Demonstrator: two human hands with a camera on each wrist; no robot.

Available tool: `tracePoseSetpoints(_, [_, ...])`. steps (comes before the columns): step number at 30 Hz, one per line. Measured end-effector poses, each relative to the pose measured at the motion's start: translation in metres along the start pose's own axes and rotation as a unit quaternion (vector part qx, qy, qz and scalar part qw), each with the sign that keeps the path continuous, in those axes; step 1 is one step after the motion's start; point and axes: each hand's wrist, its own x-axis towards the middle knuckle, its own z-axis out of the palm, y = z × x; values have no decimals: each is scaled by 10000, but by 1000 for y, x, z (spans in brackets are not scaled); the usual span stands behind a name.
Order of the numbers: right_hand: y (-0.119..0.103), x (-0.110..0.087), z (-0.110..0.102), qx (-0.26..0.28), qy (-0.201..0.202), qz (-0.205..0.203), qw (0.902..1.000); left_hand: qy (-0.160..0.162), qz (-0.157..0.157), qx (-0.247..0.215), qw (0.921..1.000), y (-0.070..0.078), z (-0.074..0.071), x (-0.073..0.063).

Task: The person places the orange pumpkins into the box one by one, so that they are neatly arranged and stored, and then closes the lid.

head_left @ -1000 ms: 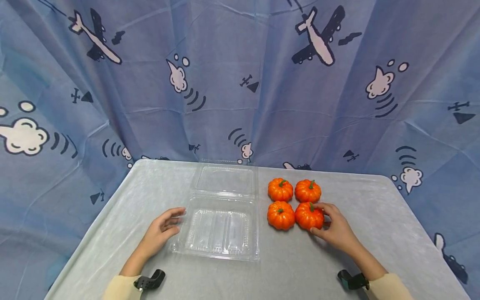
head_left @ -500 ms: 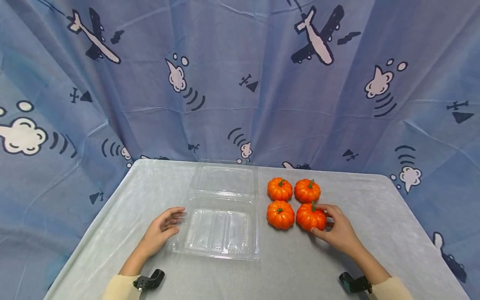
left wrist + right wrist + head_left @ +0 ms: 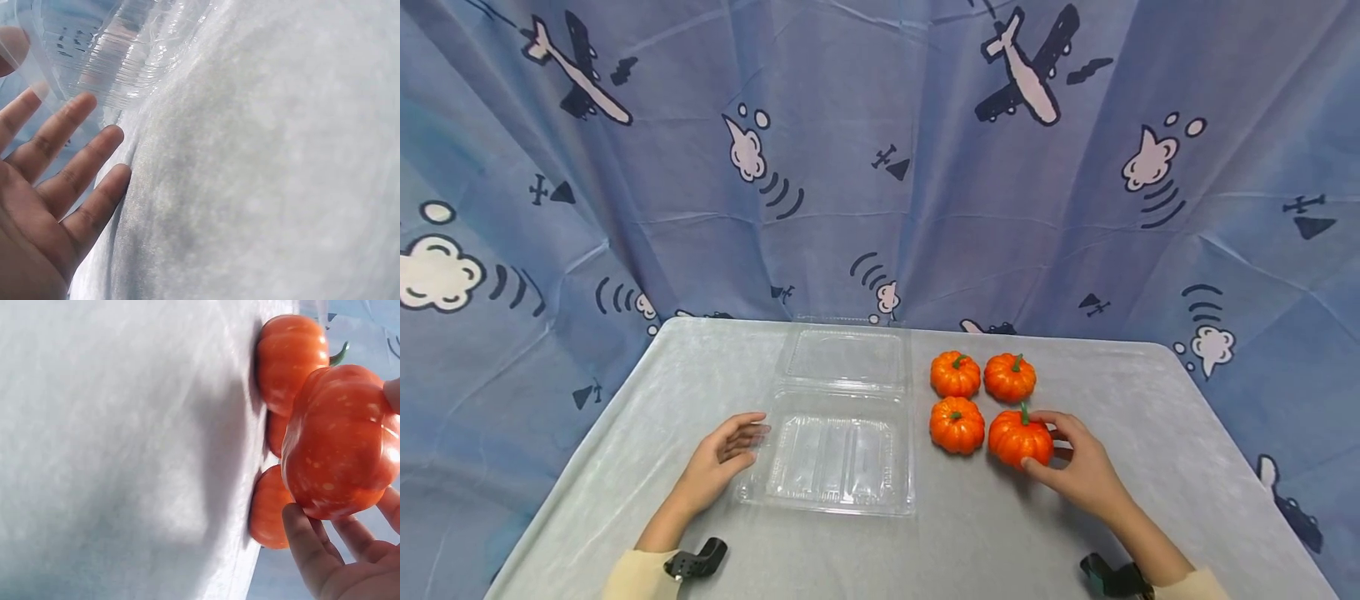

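A small orange pumpkin [image 3: 1017,442] with a green stem is gripped between the thumb and fingers of my right hand [image 3: 1084,468]. In the right wrist view this held pumpkin [image 3: 340,444] hangs off the table, its shadow cast on the cloth. A clear plastic clamshell box [image 3: 831,502] lies with its lid [image 3: 848,358] folded back, away from me. My left hand [image 3: 715,467] is at the box's left edge. Its fingers [image 3: 78,165] are spread and loosely extended beside the clear wall in the left wrist view, holding nothing.
Three more pumpkins stand behind and left of the held one: a near-left pumpkin [image 3: 957,425], a far-left pumpkin [image 3: 955,375] and a far-right pumpkin [image 3: 1010,377]. The table [image 3: 955,542] has a pale grey cloth, and a blue patterned curtain [image 3: 842,167] hangs behind it.
My right hand has lifted the front-right pumpkin, bringing it slightly toward me and apart from the others. My left hand stays by the box. The head view has shifted a little.
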Motion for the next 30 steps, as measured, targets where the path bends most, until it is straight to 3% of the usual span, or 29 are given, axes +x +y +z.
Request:
tracePoseSetpoints(15, [-32,-8,-4,511,-92,147,9985,54,66,-79,9999,-1,2,-1])
tracePoseSetpoints(24, [-50,-3,1,753,-151,-57,9970,54,61,-91,9999,-2,2,-1])
tracePoseSetpoints(30, [-63,2,6,1185,-188,-290,9924,57,76,-104,9999,-2,2,-1])
